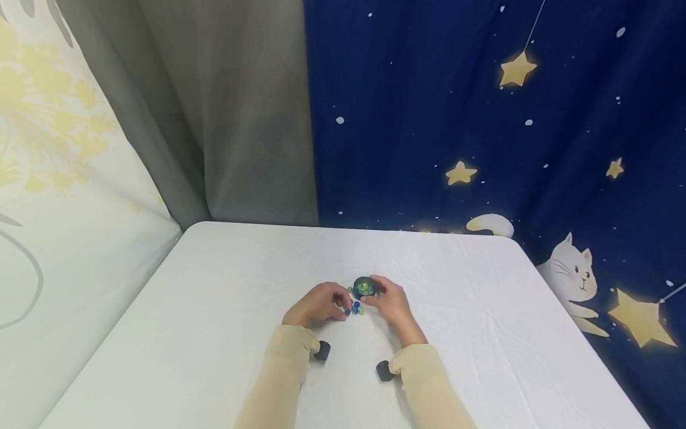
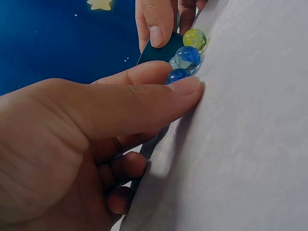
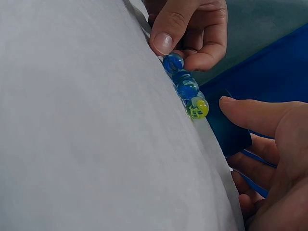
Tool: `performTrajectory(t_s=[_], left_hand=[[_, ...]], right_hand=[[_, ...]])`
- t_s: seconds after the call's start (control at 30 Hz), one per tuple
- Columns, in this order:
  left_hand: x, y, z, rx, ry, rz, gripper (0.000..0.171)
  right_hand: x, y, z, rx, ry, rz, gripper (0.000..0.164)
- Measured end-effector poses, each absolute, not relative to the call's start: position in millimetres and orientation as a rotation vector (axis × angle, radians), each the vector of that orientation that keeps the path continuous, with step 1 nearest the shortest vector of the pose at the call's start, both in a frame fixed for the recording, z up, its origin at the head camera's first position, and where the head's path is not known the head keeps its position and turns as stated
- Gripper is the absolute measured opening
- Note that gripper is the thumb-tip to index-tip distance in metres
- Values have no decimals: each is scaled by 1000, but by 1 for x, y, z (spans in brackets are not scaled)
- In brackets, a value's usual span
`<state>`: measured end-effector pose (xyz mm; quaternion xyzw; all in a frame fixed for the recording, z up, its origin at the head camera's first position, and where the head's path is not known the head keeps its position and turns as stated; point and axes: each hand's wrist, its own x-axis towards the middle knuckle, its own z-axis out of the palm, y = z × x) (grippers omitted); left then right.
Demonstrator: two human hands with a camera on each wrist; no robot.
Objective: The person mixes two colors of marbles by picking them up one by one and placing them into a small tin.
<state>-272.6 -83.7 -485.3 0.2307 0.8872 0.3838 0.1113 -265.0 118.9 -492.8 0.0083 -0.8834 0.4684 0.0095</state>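
Note:
My left hand (image 1: 323, 302) is low over the white table, pinching a blue marble (image 3: 173, 63) between thumb and index finger. Right beside that marble, several more sit on the cloth, among them a clear-and-blue marble (image 2: 187, 58) and a yellow-green marble (image 3: 197, 108). My right hand (image 1: 392, 302) holds a small dark green cup (image 3: 232, 127) by its side, thumb on the near wall and fingers behind. Seen from the head, the cup's mouth faces up toward me, with greenish marbles (image 1: 365, 287) inside. One greenish marble (image 1: 351, 290) lies just left of the cup.
A white cloth covers the table (image 1: 214, 333). Behind it hang a grey curtain (image 1: 257, 119) and a dark blue curtain (image 1: 407, 119) with stars and a cat. Black wrist devices (image 1: 384, 370) are worn below both hands, close to the tabletop.

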Motion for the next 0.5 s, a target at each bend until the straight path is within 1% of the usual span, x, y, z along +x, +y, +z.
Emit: performTrajectory(t_s=[0.5], left_hand=[[-273, -87, -483, 709, 2606, 1145, 19]], right_hand=[[-264, 118, -490, 27, -2758, 1464, 56]])
